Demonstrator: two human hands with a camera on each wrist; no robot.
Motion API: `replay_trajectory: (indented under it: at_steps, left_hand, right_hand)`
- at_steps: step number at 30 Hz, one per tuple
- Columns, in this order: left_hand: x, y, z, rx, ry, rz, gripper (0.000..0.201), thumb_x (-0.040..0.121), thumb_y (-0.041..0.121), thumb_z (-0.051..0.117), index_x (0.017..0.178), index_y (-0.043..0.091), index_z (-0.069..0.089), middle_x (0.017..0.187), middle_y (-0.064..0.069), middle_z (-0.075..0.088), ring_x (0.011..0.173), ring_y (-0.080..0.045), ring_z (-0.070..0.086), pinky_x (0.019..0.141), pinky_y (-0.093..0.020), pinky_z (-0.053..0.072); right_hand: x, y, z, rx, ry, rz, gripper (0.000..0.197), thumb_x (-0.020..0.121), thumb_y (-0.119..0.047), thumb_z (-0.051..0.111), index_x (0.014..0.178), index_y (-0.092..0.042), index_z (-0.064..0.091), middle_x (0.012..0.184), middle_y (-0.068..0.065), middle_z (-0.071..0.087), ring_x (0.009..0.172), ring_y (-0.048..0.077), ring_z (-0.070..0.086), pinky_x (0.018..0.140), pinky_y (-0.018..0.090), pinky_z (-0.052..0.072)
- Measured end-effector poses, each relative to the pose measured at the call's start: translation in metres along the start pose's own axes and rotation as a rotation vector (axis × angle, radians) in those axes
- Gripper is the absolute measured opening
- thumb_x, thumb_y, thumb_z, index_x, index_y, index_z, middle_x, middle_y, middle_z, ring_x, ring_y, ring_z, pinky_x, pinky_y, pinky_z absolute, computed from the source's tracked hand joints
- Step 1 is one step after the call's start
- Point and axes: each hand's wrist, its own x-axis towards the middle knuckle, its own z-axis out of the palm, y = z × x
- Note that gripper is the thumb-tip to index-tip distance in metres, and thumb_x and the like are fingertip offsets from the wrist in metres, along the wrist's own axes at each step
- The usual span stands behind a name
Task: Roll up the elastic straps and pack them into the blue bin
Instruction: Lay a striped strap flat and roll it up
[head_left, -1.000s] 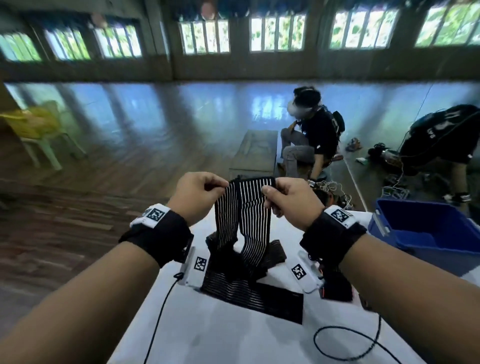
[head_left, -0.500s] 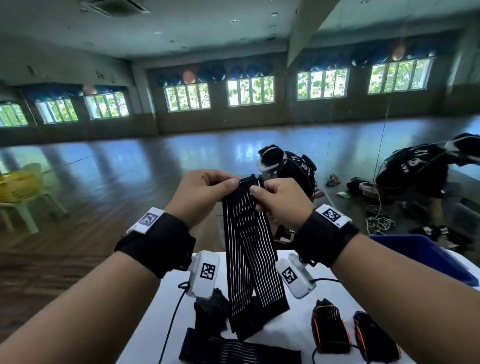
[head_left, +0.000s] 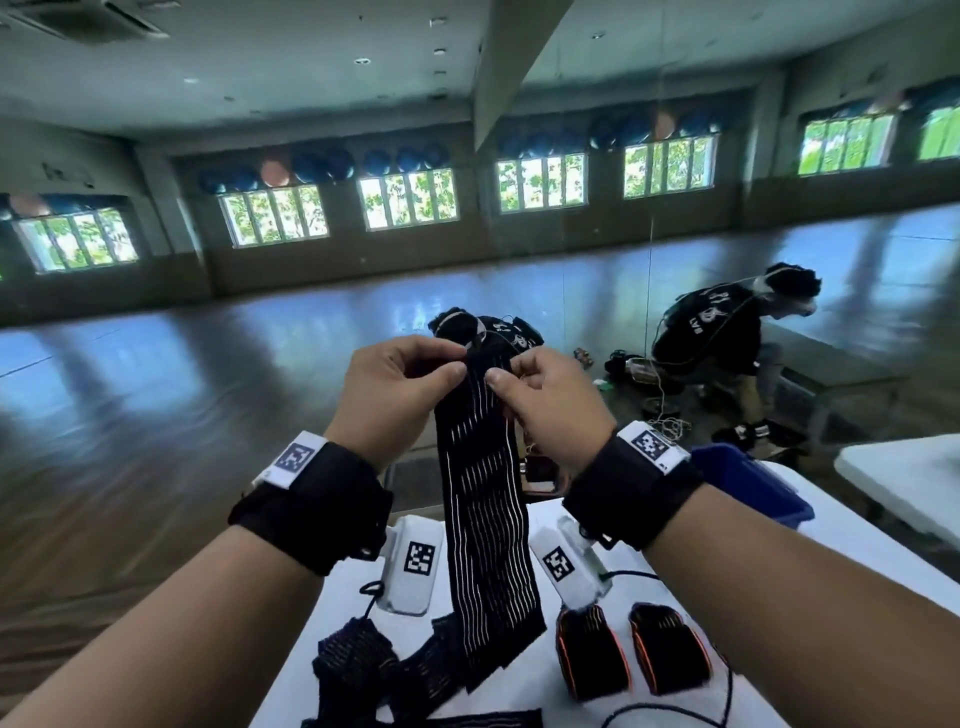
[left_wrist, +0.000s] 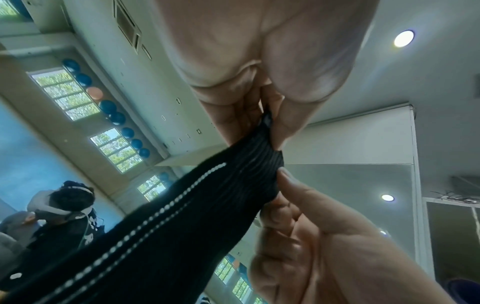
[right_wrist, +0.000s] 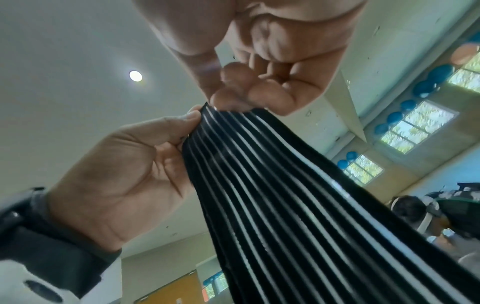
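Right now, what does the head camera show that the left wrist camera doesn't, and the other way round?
Only the head view shows the white table, the blue bin, two rolled straps and more loose straps lying below. Only the left wrist view shows the ceiling lights overhead. Both show the left hand and right hand pinching the top end of the black striped strap.

white table (head_left: 857, 551), straps (head_left: 358, 670), blue bin (head_left: 748, 483)

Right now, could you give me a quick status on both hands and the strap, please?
Left hand and right hand both pinch the striped strap at its top end. Strap hangs unrolled toward the table. Blue bin to the right.
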Motion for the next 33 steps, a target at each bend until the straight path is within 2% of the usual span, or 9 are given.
replay_trajectory:
  at_steps: [5,8,11,14,19,21,27,31,33]
  left_hand:
    - [0.013,-0.001,0.044,-0.123,-0.007,0.021,0.023,0.085,0.004,0.072,0.078,0.025,0.076,0.078,0.000,0.071,0.077,-0.016,0.065,0.075,-0.033,0.053]
    - [0.018,0.001,0.079,-0.189,-0.032,0.019,0.021,0.087,0.010,0.069,0.077,0.028,0.075,0.082,0.001,0.071,0.080,-0.017,0.065,0.078,-0.037,0.052]
    - [0.016,0.007,0.115,-0.277,-0.061,0.012,0.025,0.093,0.002,0.064,0.082,0.023,0.072,0.086,0.002,0.071,0.086,-0.014,0.065,0.084,-0.037,0.054]
    - [0.004,0.007,0.144,-0.345,-0.177,-0.065,0.022,0.097,0.001,0.057,0.093,0.018,0.071,0.085,0.003,0.071,0.083,-0.015,0.066,0.077,-0.034,0.055]
    - [-0.029,-0.011,0.176,-0.400,-0.332,-0.134,0.023,0.098,0.001,0.056,0.114,0.012,0.068,0.094,0.003,0.072,0.088,-0.014,0.065,0.077,-0.032,0.056]
    - [-0.038,-0.018,0.186,-0.417,-0.367,-0.195,0.027,0.098,0.001,0.057,0.120,0.012,0.066,0.111,-0.005,0.072,0.099,-0.020,0.069,0.085,-0.039,0.058]
    - [-0.047,-0.033,0.191,-0.458,-0.266,-0.316,0.044,0.090,-0.009,0.053,0.118,0.023,0.065,0.124,-0.011,0.067,0.115,-0.030,0.066,0.098,-0.052,0.054]
    - [-0.040,-0.043,0.170,-0.498,-0.151,-0.394,0.047,0.092,-0.016,0.047,0.122,0.018,0.061,0.119,-0.012,0.067,0.104,-0.027,0.068,0.089,-0.046,0.059]
    - [-0.034,-0.052,0.154,-0.510,-0.090,-0.416,0.048,0.092,-0.017,0.045,0.124,0.015,0.060,0.115,-0.011,0.066,0.096,-0.023,0.068,0.082,-0.044,0.059]
  right_hand:
    - [-0.014,0.013,-0.047,-0.141,0.121,-0.163,0.026,0.080,-0.031,0.074,0.094,-0.028,0.053,0.097,-0.007,0.060,0.089,0.010,0.061,0.079,0.025,0.051]
    - [-0.024,0.020,-0.075,-0.097,0.053,-0.192,0.020,0.081,-0.018,0.076,0.090,-0.022,0.058,0.086,-0.012,0.060,0.082,0.011,0.062,0.079,0.029,0.051]
    - [-0.034,0.033,-0.098,-0.156,0.074,-0.202,0.020,0.081,-0.006,0.076,0.090,-0.018,0.062,0.084,-0.015,0.060,0.080,0.001,0.058,0.076,0.021,0.047]
    - [-0.046,0.043,-0.119,-0.131,0.156,-0.147,0.024,0.082,0.000,0.073,0.089,-0.021,0.062,0.084,-0.012,0.062,0.079,-0.004,0.057,0.074,0.014,0.043]
    - [-0.056,0.065,-0.142,-0.069,0.270,-0.027,0.021,0.082,-0.013,0.068,0.093,-0.030,0.062,0.094,-0.003,0.067,0.091,0.013,0.065,0.083,0.032,0.054]
    - [-0.060,0.069,-0.143,-0.056,0.268,0.002,0.024,0.085,-0.009,0.066,0.093,-0.030,0.059,0.093,-0.004,0.065,0.089,0.008,0.064,0.082,0.029,0.052]
    - [-0.072,0.078,-0.123,-0.019,0.225,0.081,0.020,0.082,-0.019,0.063,0.093,-0.033,0.055,0.099,0.004,0.063,0.094,0.019,0.063,0.085,0.043,0.055]
    - [-0.106,0.098,-0.100,-0.063,0.019,0.080,0.021,0.080,0.003,0.068,0.090,-0.015,0.061,0.090,-0.005,0.063,0.087,0.007,0.059,0.083,0.026,0.049]
    - [-0.129,0.115,-0.083,-0.088,-0.160,0.157,0.029,0.077,0.004,0.072,0.086,-0.024,0.066,0.089,-0.007,0.066,0.086,0.004,0.061,0.083,0.022,0.048]
